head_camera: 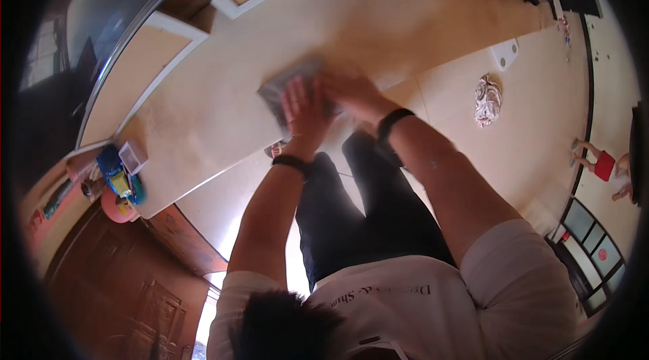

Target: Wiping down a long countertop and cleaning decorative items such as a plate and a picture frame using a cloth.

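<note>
A grey folded cloth (276, 88) lies on a long beige tabletop (228, 63), its edges blurred. My left hand (304, 109) rests flat on top of it, fingers spread a little and pointing away from me. Close beside it on the right, my right hand (350, 88) is over the cloth's right part; motion blur hides its fingers, so its grip cannot be made out. Both wrists wear dark bands.
White-framed tan panels (147, 56) stand along the far side. A clear plastic box (133, 158), colourful packets (120, 183) and a pink basin (117, 207) are at the left end. On the floor lie a crumpled patterned cloth (488, 100) and a white scale-like object (504, 54). Another person (606, 166) is far right.
</note>
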A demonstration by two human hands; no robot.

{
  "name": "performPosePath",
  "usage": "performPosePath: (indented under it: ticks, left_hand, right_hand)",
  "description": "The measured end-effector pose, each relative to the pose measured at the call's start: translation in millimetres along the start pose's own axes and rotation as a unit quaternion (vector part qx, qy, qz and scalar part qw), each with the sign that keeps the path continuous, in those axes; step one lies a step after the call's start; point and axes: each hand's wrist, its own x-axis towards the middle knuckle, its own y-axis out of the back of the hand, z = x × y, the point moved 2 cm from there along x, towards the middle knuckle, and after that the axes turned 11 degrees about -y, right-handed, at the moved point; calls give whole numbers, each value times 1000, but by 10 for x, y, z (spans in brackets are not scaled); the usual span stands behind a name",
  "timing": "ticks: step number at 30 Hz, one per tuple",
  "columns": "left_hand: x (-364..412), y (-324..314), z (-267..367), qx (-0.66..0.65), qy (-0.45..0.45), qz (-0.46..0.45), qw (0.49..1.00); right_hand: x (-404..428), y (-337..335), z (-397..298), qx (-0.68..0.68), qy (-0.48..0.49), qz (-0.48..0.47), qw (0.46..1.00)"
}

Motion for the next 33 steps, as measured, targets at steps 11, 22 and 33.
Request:
performPosePath:
  ticks: [11, 22, 33]
  left_hand:
    - [1469, 155, 1845, 32, -130, -32, 990]
    - [1342, 7, 1449, -14, -188, 82, 979]
    - [39, 49, -524, -65, -86, 26, 994]
  right_hand:
    - [-1212, 663, 1764, -150, -235, -92, 956]
    - [-1123, 522, 1286, -114, -322, -67, 937]
    - [-123, -392, -759, 157, -166, 20, 973]
